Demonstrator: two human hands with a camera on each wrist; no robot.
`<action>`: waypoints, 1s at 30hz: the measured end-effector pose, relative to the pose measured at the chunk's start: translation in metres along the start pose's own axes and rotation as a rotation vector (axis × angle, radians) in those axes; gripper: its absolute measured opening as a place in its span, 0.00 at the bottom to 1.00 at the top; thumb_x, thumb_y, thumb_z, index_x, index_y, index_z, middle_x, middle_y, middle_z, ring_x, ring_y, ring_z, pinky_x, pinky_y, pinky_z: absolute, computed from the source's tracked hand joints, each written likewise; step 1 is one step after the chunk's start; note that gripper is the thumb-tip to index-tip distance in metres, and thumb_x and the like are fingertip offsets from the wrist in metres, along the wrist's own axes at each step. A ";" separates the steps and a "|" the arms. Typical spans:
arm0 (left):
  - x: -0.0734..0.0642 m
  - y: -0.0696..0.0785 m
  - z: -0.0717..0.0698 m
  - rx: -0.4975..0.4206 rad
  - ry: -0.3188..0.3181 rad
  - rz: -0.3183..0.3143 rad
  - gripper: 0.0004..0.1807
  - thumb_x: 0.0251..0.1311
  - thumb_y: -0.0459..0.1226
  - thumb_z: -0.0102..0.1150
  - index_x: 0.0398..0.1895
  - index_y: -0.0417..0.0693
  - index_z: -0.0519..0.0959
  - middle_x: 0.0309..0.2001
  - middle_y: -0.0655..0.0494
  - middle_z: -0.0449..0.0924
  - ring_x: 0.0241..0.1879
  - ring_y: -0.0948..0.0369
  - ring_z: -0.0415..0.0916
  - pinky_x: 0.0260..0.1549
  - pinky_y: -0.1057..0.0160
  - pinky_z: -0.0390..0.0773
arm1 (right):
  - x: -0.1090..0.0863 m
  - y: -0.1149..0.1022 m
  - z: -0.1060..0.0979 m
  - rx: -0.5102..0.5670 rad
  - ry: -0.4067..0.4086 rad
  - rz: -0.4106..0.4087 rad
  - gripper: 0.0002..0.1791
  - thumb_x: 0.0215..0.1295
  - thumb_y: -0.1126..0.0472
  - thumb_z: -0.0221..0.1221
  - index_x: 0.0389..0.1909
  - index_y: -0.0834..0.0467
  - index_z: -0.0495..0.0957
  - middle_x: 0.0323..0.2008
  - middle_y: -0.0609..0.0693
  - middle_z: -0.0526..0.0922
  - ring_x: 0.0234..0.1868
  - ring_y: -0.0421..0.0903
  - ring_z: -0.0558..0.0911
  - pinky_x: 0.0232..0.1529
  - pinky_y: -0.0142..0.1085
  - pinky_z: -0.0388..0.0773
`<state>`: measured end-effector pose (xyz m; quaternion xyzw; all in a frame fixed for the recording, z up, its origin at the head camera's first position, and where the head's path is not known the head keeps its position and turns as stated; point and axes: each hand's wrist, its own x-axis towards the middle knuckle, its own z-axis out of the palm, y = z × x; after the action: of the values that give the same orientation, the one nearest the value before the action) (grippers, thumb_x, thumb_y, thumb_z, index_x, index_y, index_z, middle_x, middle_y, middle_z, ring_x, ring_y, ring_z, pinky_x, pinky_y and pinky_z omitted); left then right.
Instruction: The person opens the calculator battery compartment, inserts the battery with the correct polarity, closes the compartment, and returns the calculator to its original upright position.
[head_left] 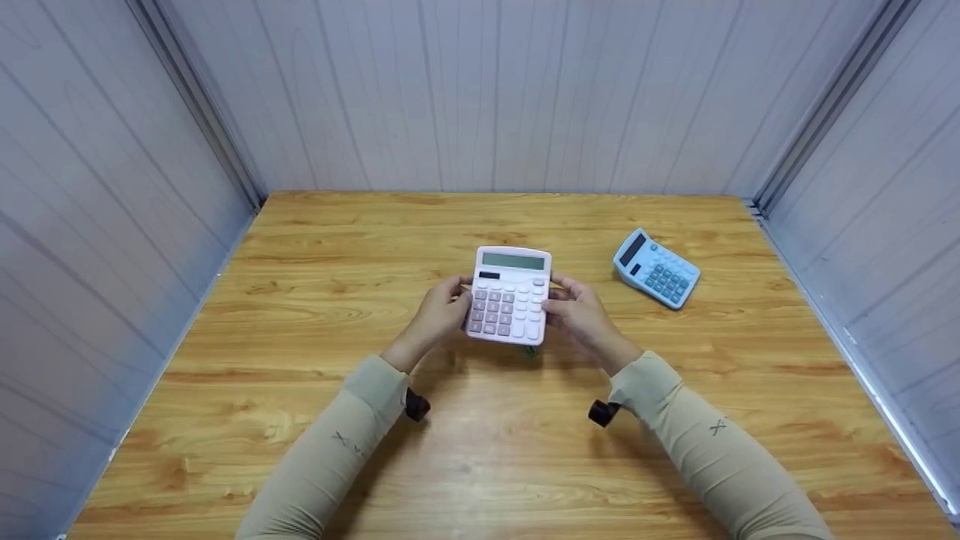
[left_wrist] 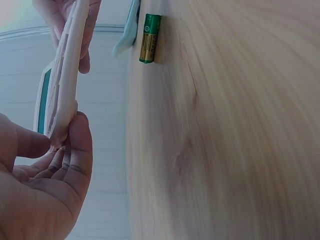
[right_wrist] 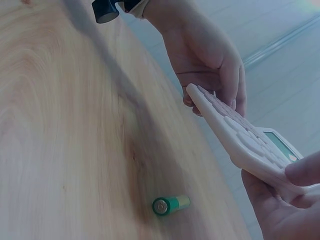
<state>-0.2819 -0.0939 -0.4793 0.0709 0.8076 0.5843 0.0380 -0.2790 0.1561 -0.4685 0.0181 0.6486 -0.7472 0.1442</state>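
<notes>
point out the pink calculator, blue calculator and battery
Pink calculator (head_left: 509, 297): head view, on a key near the middle of its face.
Blue calculator (head_left: 658, 269): head view, on its keypad.
Battery (left_wrist: 150, 39): left wrist view, midway along its side.

Pink calculator (head_left: 511, 294), face up, in midair

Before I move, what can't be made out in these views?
Pale-pink plastic calculator: its back is turned away in the head view.
Green-and-gold cylindrical battery: mostly hidden behind that calculator in the head view.
Light-blue plastic calculator: cut off by the left wrist view's top edge.
</notes>
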 end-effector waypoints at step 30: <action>0.001 -0.008 -0.043 0.150 0.103 -0.057 0.21 0.75 0.31 0.49 0.65 0.36 0.83 0.48 0.43 0.81 0.43 0.57 0.76 0.40 0.66 0.76 | 0.021 0.006 0.045 -0.120 0.079 -0.022 0.23 0.72 0.77 0.54 0.67 0.73 0.77 0.54 0.62 0.83 0.45 0.48 0.88 0.53 0.42 0.90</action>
<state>-0.2891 -0.1364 -0.4739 0.0204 0.8517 0.5236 0.0074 -0.2902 0.1081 -0.4716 0.0317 0.6977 -0.7070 0.1110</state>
